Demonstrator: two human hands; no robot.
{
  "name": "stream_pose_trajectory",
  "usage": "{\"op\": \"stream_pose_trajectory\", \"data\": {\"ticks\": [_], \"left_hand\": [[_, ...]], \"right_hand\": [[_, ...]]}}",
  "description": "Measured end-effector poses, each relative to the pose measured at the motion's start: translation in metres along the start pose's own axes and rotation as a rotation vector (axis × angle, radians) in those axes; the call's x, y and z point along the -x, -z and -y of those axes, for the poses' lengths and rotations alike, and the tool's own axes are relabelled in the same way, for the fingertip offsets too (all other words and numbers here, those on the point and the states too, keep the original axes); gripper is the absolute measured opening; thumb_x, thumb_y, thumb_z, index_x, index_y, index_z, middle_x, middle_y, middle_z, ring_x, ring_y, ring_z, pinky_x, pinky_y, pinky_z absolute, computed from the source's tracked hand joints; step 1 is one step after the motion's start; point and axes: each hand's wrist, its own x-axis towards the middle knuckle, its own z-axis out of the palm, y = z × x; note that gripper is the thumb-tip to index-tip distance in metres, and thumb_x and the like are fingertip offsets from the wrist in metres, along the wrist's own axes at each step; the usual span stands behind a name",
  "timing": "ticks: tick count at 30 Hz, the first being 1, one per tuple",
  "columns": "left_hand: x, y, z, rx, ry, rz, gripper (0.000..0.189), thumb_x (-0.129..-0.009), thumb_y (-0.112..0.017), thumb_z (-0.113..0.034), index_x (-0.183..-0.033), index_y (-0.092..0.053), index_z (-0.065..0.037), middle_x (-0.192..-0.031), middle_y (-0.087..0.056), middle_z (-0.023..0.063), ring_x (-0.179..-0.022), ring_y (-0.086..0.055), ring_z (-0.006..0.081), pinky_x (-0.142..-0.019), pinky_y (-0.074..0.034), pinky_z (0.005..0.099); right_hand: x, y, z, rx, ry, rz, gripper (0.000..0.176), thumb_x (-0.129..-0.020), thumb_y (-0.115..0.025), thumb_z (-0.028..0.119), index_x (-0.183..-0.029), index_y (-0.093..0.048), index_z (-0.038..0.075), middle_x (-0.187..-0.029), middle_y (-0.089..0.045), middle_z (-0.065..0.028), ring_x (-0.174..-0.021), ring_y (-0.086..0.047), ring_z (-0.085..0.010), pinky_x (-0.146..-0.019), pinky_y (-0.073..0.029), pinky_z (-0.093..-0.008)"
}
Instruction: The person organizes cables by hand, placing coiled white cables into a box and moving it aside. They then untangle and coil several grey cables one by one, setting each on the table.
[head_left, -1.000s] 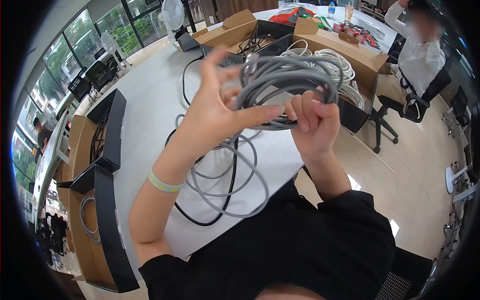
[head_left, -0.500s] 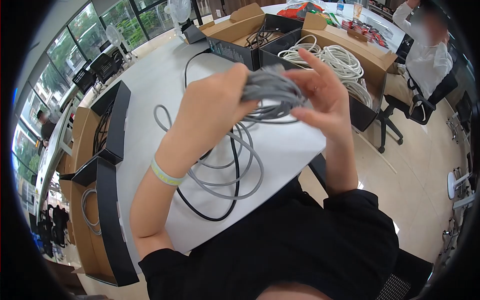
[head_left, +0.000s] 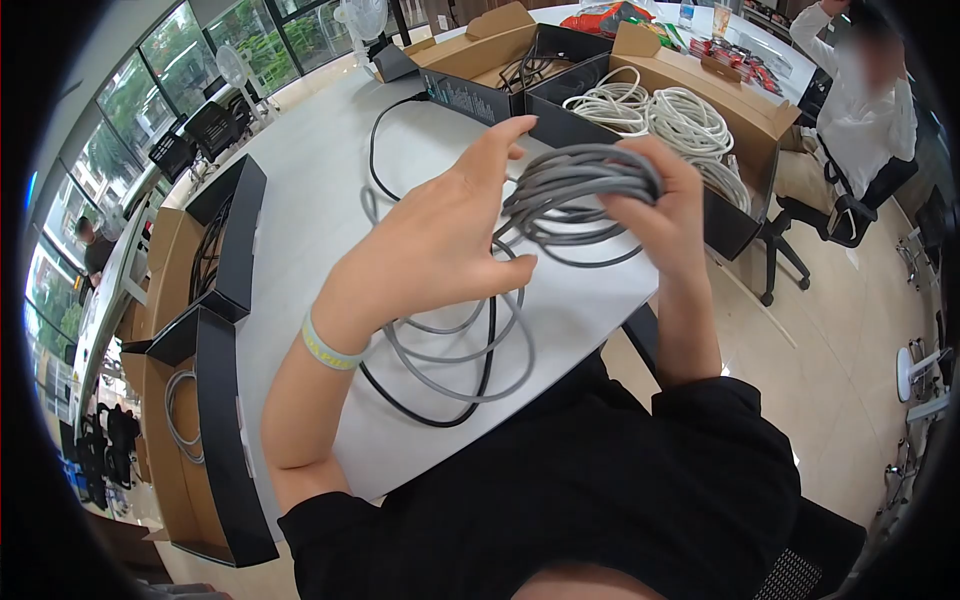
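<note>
A coiled grey cable [head_left: 575, 185] is held above the white table [head_left: 300, 150] by my right hand [head_left: 665, 205], whose thumb and fingers close round the coil's right side. Just left of the coil is my left hand [head_left: 440, 225], thumb and fingers spread, with nothing in its grasp. Below the hands, loose loops of grey cable [head_left: 520, 375] lie on the tabletop. A black cable [head_left: 425, 422] crosses among them and curves toward the table's front edge. Where the loose grey loops join the held coil is partly hidden behind my left hand.
Behind the coil stand a box of white cables [head_left: 690, 125] and a box with dark cables [head_left: 520, 70]. At the left are a box with black cables [head_left: 205, 250] and a box holding a grey cable [head_left: 182, 415]. A person in white [head_left: 865, 120] sits at the right.
The coil has passed from my left hand's grip into my right hand's. My left hand has opened and come away from it, while my right hand has closed on its right side.
</note>
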Motion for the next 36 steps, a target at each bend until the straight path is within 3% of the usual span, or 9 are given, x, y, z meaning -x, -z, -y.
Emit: {"op": "stream_pose_trajectory", "data": {"ticks": [5, 7, 8, 12, 16, 19, 25, 31, 36], "left_hand": [[0.001, 0.02, 0.009, -0.128, 0.103, 0.225, 0.062, -0.063, -0.068, -0.026, -0.116, -0.046, -0.003, -0.101, -0.058, 0.0134, -0.089, -0.056, 0.0233, -0.071, -0.045, 0.032], [-0.001, 0.033, 0.016, -0.145, 0.078, 0.347, 0.053, -0.064, -0.067, -0.03, -0.106, -0.055, -0.001, -0.095, -0.06, 0.0131, -0.086, -0.056, 0.0227, -0.071, -0.045, 0.031], [-0.001, 0.038, 0.017, -0.059, 0.077, 0.308, 0.04, -0.065, -0.066, -0.026, -0.094, -0.059, 0.0, -0.088, -0.061, 0.0113, -0.084, -0.056, 0.0199, -0.071, -0.044, 0.0294], [0.001, 0.062, 0.029, -0.012, 0.118, 0.276, 0.025, -0.067, -0.063, -0.017, -0.084, -0.056, 0.001, -0.079, -0.058, 0.0059, -0.076, -0.053, 0.0132, -0.072, -0.042, 0.0277], [0.011, 0.093, 0.069, -0.056, 0.253, 0.188, 0.022, -0.07, -0.062, -0.018, -0.082, -0.052, -0.002, -0.073, -0.054, 0.0034, -0.071, -0.051, 0.011, -0.066, -0.042, 0.0251], [0.021, 0.104, 0.106, 0.195, 0.455, 0.094, 0.02, -0.076, -0.061, -0.02, -0.08, -0.047, -0.007, -0.067, -0.049, -0.0013, -0.06, -0.046, 0.0064, -0.055, -0.038, 0.0192], [0.021, 0.112, 0.127, 0.712, 0.557, -0.306, 0.015, -0.085, -0.054, -0.02, -0.08, -0.046, -0.009, -0.063, -0.042, -0.0049, -0.051, -0.036, 0.0, -0.043, -0.029, 0.0145], [0.043, 0.129, 0.2, 1.6, 0.331, -0.809, 0.017, -0.091, -0.045, -0.016, -0.078, -0.04, -0.007, -0.065, -0.037, -0.0029, -0.049, -0.036, 0.0026, -0.041, -0.031, 0.0161], [0.091, 0.148, 0.267, 1.623, 0.204, -1.222, 0.015, -0.092, -0.041, -0.012, -0.079, -0.038, -0.006, -0.062, -0.036, -0.0009, -0.048, -0.036, 0.0063, -0.041, -0.03, 0.0174]], "right_hand": [[0.0, 0.015, -0.003, -0.088, 0.075, -0.344, 0.018, -0.066, -0.059, -0.004, -0.084, -0.057, -0.002, -0.068, -0.055, 0.0009, -0.062, -0.047, -0.0028, -0.056, -0.036, -0.0161], [-0.004, 0.023, -0.001, -0.161, 0.087, -0.408, 0.017, -0.067, -0.058, -0.005, -0.084, -0.057, -0.003, -0.069, -0.056, -0.0005, -0.061, -0.048, -0.0034, -0.056, -0.037, -0.0164], [-0.005, 0.026, -0.001, -0.236, 0.098, -0.469, 0.015, -0.069, -0.057, -0.006, -0.084, -0.057, -0.004, -0.07, -0.057, -0.0019, -0.061, -0.048, -0.0041, -0.056, -0.037, -0.0168], [-0.007, 0.034, -0.001, -0.368, 0.142, -0.634, 0.014, -0.072, -0.055, -0.005, -0.086, -0.056, -0.005, -0.07, -0.057, -0.0051, -0.055, -0.047, -0.0058, -0.05, -0.036, -0.0188], [-0.005, 0.075, -0.007, -0.544, 0.215, -0.71, 0.008, -0.074, -0.054, -0.006, -0.081, -0.054, -0.003, -0.068, -0.055, -0.0064, -0.05, -0.041, -0.0073, -0.046, -0.032, -0.02], [0.004, 0.108, -0.003, -0.58, 0.256, -0.795, 0.007, -0.074, -0.053, -0.006, -0.079, -0.054, -0.002, -0.069, -0.055, -0.0066, -0.05, -0.04, -0.0072, -0.045, -0.032, -0.0201], [0.011, 0.125, -0.002, -0.486, 0.323, -0.881, 0.008, -0.073, -0.055, -0.006, -0.078, -0.055, 0.0, -0.069, -0.055, -0.0061, -0.051, -0.042, -0.0076, -0.044, -0.032, -0.0208], [0.022, 0.16, -0.012, -0.456, 0.287, -1.147, 0.012, -0.07, -0.059, -0.005, -0.08, -0.054, 0.001, -0.068, -0.054, -0.0064, -0.05, -0.043, -0.0093, -0.045, -0.035, -0.0214], [0.071, 0.242, -0.046, -0.478, 0.298, -1.31, 0.008, -0.074, -0.057, 0.004, -0.076, -0.05, 0.0, -0.07, -0.052, -0.007, -0.052, -0.045, -0.013, -0.044, -0.037, -0.0246]]}}
